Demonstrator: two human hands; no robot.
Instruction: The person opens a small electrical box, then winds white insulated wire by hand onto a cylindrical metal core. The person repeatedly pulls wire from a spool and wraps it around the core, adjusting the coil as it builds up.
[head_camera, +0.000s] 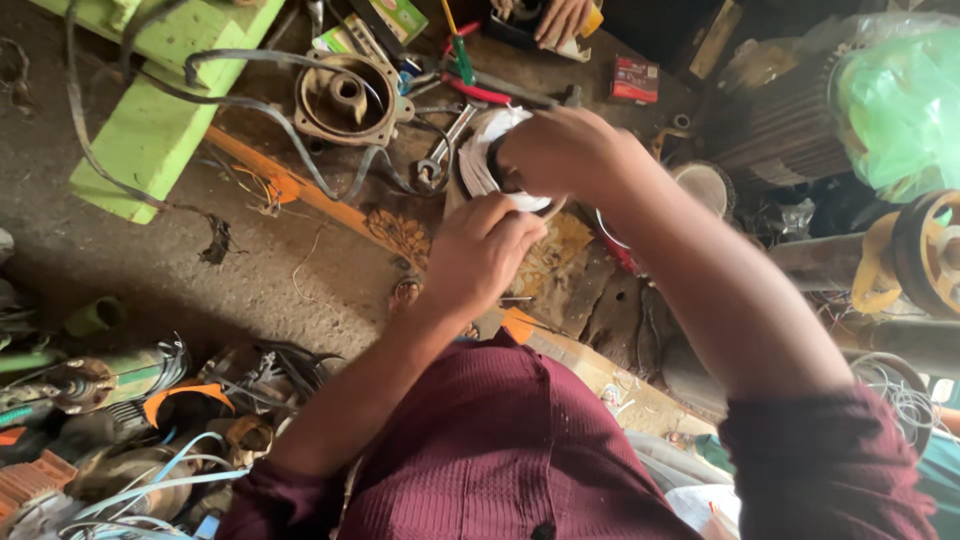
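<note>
Right hand (560, 150) is up top, fingers curled down over a round white-wrapped part (490, 150) with a dark middle, gripping its upper right edge. Left hand (480, 255) sits just below it, knuckles bent, fingertips pressed to the lower rim of the same part, though whether it pinches the white wrapping or only steadies it, I cannot tell. The part hangs between both hands, above the dirty work surface (300, 270), near the centre of the view.

Just left of the part lies a steel spanner (445, 145), its open jaw pointing down toward a tangle of grey cables. Beyond that, a round rusty metal housing (350, 100) with a hub in its middle rests on the surface, a thick grey cable (250, 95) looping around it. Further left, a pale green block (155, 120) lies at a slant. Above the part, red-handled pliers (475, 90) lie beside a green-handled tool.

At the top edge another person's hand (560, 20) rests on a dark object, well apart from the work. Far right, a green plastic bag (900, 110) sits over a ribbed motor body, with a yellowish pulley (930, 250) below it.
</note>
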